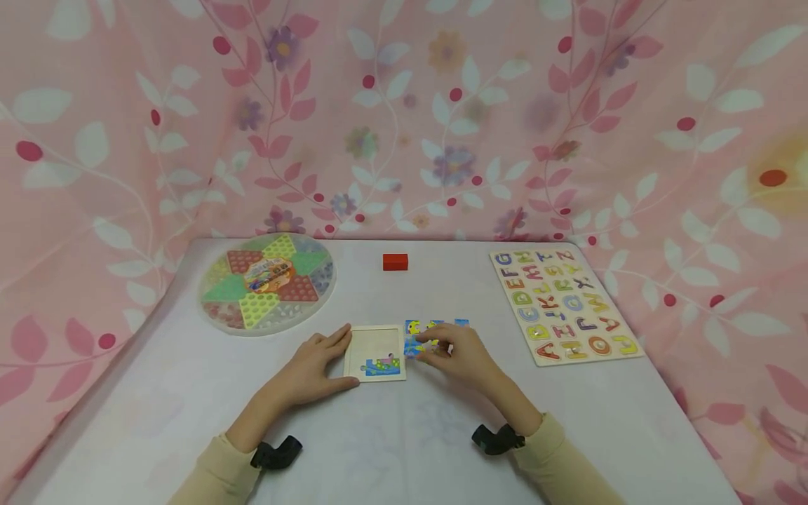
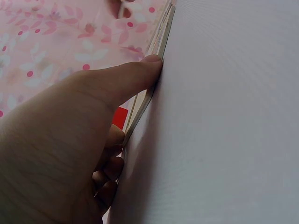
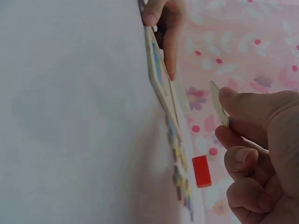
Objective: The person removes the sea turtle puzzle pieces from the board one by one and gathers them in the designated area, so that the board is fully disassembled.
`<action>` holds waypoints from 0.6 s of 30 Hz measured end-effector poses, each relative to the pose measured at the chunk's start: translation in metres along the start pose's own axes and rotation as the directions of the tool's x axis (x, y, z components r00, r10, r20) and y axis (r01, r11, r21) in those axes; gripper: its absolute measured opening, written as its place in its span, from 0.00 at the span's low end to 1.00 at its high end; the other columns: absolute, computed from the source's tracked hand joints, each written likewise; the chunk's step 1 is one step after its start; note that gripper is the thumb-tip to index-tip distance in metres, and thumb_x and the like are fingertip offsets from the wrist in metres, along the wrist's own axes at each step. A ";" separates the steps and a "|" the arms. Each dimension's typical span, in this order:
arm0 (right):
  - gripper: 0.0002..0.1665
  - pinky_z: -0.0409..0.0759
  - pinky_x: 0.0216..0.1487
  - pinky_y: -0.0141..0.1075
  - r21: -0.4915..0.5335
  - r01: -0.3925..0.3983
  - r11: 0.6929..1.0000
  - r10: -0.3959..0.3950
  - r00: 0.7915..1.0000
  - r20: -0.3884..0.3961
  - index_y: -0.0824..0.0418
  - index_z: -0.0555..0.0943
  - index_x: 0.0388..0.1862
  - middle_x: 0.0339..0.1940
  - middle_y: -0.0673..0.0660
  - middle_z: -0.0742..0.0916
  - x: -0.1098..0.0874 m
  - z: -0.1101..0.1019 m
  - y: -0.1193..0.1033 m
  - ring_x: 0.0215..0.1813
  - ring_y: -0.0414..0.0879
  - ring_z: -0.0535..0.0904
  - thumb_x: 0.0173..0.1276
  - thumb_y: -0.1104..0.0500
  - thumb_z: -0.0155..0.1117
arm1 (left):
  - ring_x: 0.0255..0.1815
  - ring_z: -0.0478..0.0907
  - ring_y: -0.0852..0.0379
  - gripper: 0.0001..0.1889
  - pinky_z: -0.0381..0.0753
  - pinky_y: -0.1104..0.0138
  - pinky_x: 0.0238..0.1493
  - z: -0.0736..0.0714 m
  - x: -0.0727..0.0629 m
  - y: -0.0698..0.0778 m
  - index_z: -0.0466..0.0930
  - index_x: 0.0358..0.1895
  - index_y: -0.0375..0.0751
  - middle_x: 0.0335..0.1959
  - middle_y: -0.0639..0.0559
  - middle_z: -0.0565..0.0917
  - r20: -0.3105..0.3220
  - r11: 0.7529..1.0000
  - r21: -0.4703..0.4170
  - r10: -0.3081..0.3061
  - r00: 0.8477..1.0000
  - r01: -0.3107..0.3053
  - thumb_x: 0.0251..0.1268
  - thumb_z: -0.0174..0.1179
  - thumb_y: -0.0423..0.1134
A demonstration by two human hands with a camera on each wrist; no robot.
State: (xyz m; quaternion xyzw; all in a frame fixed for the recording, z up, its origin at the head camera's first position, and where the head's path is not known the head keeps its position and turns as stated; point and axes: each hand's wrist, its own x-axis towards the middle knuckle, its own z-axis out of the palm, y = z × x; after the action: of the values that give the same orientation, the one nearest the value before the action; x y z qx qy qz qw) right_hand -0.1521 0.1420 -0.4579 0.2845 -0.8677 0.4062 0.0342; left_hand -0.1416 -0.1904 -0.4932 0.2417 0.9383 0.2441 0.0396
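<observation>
A small square wooden puzzle tray (image 1: 369, 341) lies on the table, with joined blue and green picture pieces (image 1: 384, 367) along its lower right inside. My left hand (image 1: 309, 369) holds the tray's left side, thumb at the near corner and index finger at the far one. Just right of the tray, my right hand (image 1: 463, 353) is raised above loose puzzle pieces (image 1: 412, 328) and partly hides them. Between its thumb and index finger it pinches a thin puzzle piece (image 3: 218, 105), seen nearly edge-on in the right wrist view.
A red block (image 1: 395, 262) sits at the back middle. The round Chinese checkers board (image 1: 268, 283) lies at the back left, and a wooden alphabet board (image 1: 566, 306) lies on the right. A pink floral curtain (image 1: 404, 140) hangs behind the white table (image 1: 404, 449).
</observation>
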 end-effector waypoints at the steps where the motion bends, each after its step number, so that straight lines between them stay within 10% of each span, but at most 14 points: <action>1: 0.16 0.74 0.30 0.29 0.000 0.006 1.000 -0.006 1.000 0.004 0.60 0.92 0.50 0.45 0.54 0.93 -0.005 0.001 0.002 0.29 0.35 0.74 0.63 0.60 0.82 | 0.58 0.71 0.51 0.51 0.72 0.53 0.58 0.000 0.000 0.000 0.64 0.82 0.37 0.86 0.48 0.61 -0.002 1.000 0.001 0.001 1.000 -0.001 0.64 0.72 0.65; 18: 0.18 0.73 0.33 0.30 -0.068 -0.060 0.996 0.070 0.985 0.155 0.53 0.91 0.56 0.52 0.45 0.87 -0.035 0.015 0.013 0.30 0.34 0.71 0.68 0.55 0.79 | 0.56 0.71 0.52 0.51 0.72 0.53 0.57 0.000 0.000 0.000 0.65 0.82 0.36 0.85 0.47 0.62 -0.004 1.000 -0.003 0.000 1.000 0.000 0.64 0.72 0.64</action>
State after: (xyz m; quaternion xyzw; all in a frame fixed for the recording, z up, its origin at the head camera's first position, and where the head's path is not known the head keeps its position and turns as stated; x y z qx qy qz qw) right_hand -0.1271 0.1540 -0.4865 0.2858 -0.8890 0.3556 -0.0386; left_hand -0.1418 -0.1907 -0.4934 0.2410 0.9380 0.2461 0.0381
